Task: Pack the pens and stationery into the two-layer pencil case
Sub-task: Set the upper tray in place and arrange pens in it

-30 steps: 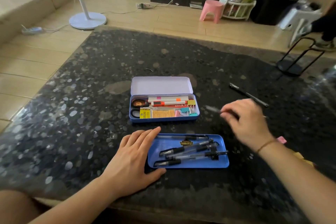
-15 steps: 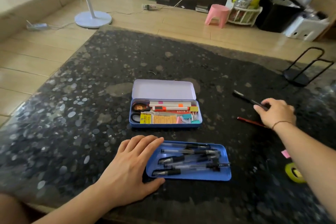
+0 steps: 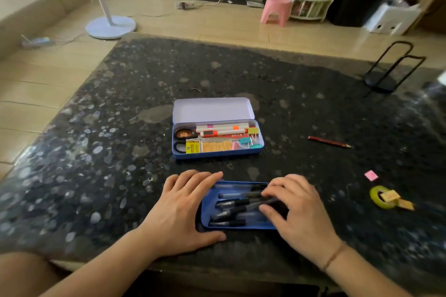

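Blue tray (image 3: pixel 241 223) near front edge of surface, pens (image 3: pixel 237 202) piled loose. Right hand (image 3: pixel 293 210) pinches a black pen over them; left hand (image 3: pixel 183 202) spread flat, bracing tray's end. Risk: pens stacked crooked, tray won't seat in case (image 3: pixel 218 152)

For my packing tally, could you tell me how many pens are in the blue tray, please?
5 at least, lying side by side in the blue tray, tips pointing left. The right hand covers their other ends, so another may be hidden.

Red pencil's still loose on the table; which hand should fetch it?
Right hand, probably: the red pencil lies on its side, while the left hand steadies the blue tray.
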The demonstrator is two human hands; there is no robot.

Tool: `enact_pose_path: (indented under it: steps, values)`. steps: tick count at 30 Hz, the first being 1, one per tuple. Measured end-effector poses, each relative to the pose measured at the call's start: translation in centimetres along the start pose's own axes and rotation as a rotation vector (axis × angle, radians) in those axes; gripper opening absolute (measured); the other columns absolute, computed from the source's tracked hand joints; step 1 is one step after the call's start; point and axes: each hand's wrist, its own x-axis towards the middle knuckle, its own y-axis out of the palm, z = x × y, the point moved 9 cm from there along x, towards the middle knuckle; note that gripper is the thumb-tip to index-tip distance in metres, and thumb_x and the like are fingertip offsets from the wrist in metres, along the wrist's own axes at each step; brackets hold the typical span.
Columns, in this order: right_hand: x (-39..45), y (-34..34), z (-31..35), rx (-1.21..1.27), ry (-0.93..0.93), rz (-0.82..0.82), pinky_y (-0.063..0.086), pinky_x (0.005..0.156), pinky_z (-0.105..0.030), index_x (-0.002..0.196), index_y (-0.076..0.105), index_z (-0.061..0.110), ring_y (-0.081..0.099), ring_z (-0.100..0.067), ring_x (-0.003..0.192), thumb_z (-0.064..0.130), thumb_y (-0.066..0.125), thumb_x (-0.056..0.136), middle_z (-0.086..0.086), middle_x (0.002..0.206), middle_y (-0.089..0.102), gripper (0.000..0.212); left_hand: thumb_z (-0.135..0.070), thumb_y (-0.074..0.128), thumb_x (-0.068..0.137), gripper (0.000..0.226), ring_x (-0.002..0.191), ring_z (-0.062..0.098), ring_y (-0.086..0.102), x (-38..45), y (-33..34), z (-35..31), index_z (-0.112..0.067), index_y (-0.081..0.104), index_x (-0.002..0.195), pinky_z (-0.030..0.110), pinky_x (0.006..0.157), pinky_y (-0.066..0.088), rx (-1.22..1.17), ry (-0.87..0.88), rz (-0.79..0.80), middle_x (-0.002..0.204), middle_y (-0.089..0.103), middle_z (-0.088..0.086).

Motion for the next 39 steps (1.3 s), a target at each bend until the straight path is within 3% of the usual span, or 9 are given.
enact_pose_path:
  steps: [4,7,10,21,27,30,34,39]
  values:
    - [0.0,-2.1,-3.4,-0.016,0.131,-0.118,0.048,0.081,-0.033,0.095,0.07,0.024,0.052,-0.013,0.092,0.025,0.069,0.083,0.008,0.093,0.062,0.012,-0.077,0.043,0.082,0.065,0.134,0.01,0.032,0.2,-0.2,-0.5,-0.043,0.041,0.138,0.038,0.111,0.025,-0.025,0.043,-0.041,0.143,0.04,-0.02]
    - [0.0,-2.4,-5.5,-0.074,0.257,-0.082,0.048,0.072,-0.03,0.09,0.071,0.025,0.048,-0.01,0.082,0.023,0.069,0.082,0.01,0.085,0.06,0.009,-0.062,0.046,0.088,0.04,0.125,0.004,0.038,1.0,-0.7,0.2,-0.043,0.055,0.123,0.038,0.107,0.032,-0.137,-0.017,-0.119,0.128,0.051,-0.026]
    - [-0.3,-1.4,-4.9,-0.077,0.281,-0.025,0.046,0.07,-0.028,0.086,0.072,0.029,0.048,-0.009,0.081,0.03,0.07,0.081,0.013,0.082,0.06,0.006,-0.051,0.053,0.086,0.03,0.119,0.002,0.042,1.6,-0.7,0.8,-0.039,0.063,0.112,0.039,0.102,0.036,-0.194,-0.065,-0.158,0.119,0.056,-0.027]
    - [0.4,0.0,-3.5,-0.189,0.303,0.093,0.031,0.08,-0.029,0.096,0.071,0.04,0.033,-0.003,0.094,0.05,0.061,0.083,0.025,0.093,0.056,0.019,-0.044,0.063,0.082,0.017,0.113,-0.001,0.044,1.8,-0.7,1.2,-0.037,0.069,0.097,0.036,0.1,0.034,-0.259,-0.095,-0.169,0.109,0.06,-0.026]
    - [0.4,-0.5,-3.8,-0.037,0.391,0.132,0.026,0.083,-0.03,0.081,0.063,0.044,0.033,-0.003,0.1,0.047,0.068,0.079,0.024,0.094,0.056,0.006,-0.033,0.071,0.082,0.014,0.111,-0.003,0.044,2.1,-0.8,1.7,-0.038,0.072,0.095,0.04,0.102,0.039,-0.291,-0.129,-0.151,0.105,0.061,-0.029]
    - [0.1,-0.6,-3.5,-0.031,0.369,0.116,0.027,0.082,-0.03,0.078,0.061,0.043,0.034,-0.002,0.098,0.045,0.069,0.079,0.025,0.093,0.058,0.008,-0.034,0.073,0.082,0.012,0.112,0.0,0.043,2.4,-0.8,1.4,-0.037,0.074,0.093,0.041,0.102,0.036,-0.263,-0.122,-0.127,0.107,0.06,-0.026]
    - [0.2,-1.4,-3.3,-0.098,0.334,0.065,0.028,0.075,-0.029,0.094,0.067,0.042,0.037,-0.004,0.092,0.042,0.069,0.08,0.023,0.09,0.059,0.015,-0.031,0.076,0.08,0.009,0.115,0.008,0.043,2.6,-1.0,1.1,-0.034,0.075,0.089,0.042,0.1,0.037,-0.218,-0.11,-0.137,0.11,0.057,-0.019]
    - [-0.1,-1.0,-3.0,-0.097,0.3,0.111,0.029,0.074,-0.028,0.088,0.067,0.041,0.04,-0.003,0.091,0.044,0.065,0.081,0.025,0.086,0.055,0.007,-0.029,0.08,0.076,0.009,0.109,0.017,0.044,2.1,-1.5,0.4,-0.028,0.077,0.083,0.038,0.088,0.033,-0.09,-0.063,-0.211,0.106,0.06,-0.011]
